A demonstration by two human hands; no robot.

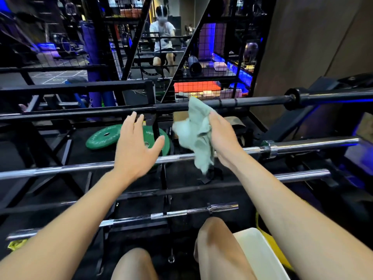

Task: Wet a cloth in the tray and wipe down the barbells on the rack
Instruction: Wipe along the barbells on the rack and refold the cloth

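Note:
A pale green cloth hangs crumpled from my right hand, which grips it above a chrome barbell and just below a black barbell at the top of the rack. My left hand hovers with fingers spread, holding nothing, between those two bars. More bars lie lower on the rack: a dark one and a short chrome one. A white tray stands at the bottom right beside my knee; what is inside it is hidden.
Two green weight plates lie on the floor behind the rack. A black rack frame and wire-mesh shelving stand beyond, with a mirror showing a person. A wall closes off the right side.

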